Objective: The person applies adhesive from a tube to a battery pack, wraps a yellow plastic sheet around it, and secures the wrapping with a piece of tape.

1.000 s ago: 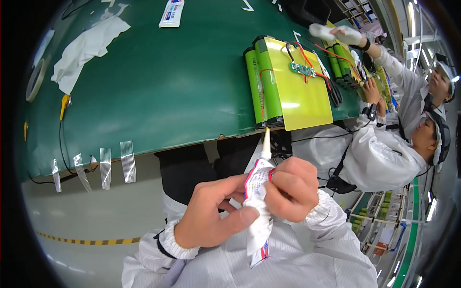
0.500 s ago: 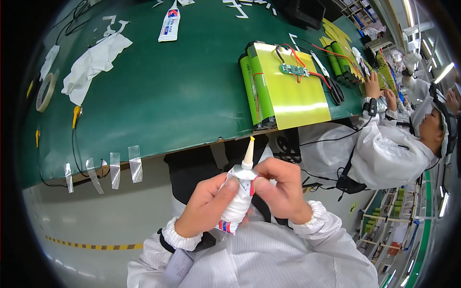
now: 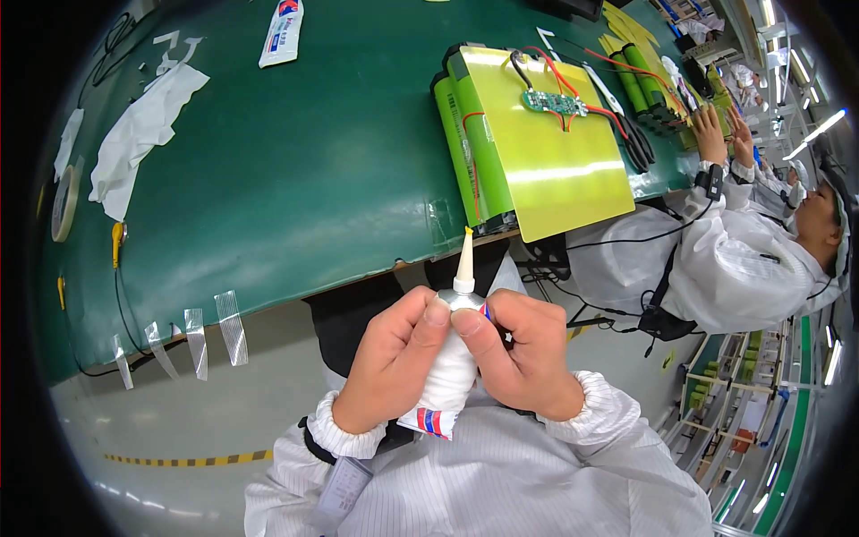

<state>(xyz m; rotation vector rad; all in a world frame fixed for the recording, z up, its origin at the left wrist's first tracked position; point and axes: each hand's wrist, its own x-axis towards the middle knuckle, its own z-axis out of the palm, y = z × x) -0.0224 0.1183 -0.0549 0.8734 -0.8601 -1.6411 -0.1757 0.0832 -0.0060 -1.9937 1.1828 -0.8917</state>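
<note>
A green bench (image 3: 295,179) fills the upper half of the frame, curving down to its near edge at mid-height. On it, upper right of centre, lies a battery pack (image 3: 528,134) of green cells under a yellow sheet, with a small circuit board (image 3: 553,102) and red wires on top. A crumpled white cloth (image 3: 134,139) lies at upper left, a flat white tube (image 3: 282,31) at the top, and tape strips (image 3: 192,336) hang off the near edge at left. A co-worker in white (image 3: 734,259) sits at right. Below centre, the left hand (image 3: 389,362) and right hand (image 3: 519,353) both close around a white squeeze tube (image 3: 447,376), thumbs pressed side by side on its shoulder. The tube stands upright between them, equally near each, its long axis running up the frame, and its nozzle (image 3: 464,261) points toward the pack's near edge just above.
</note>
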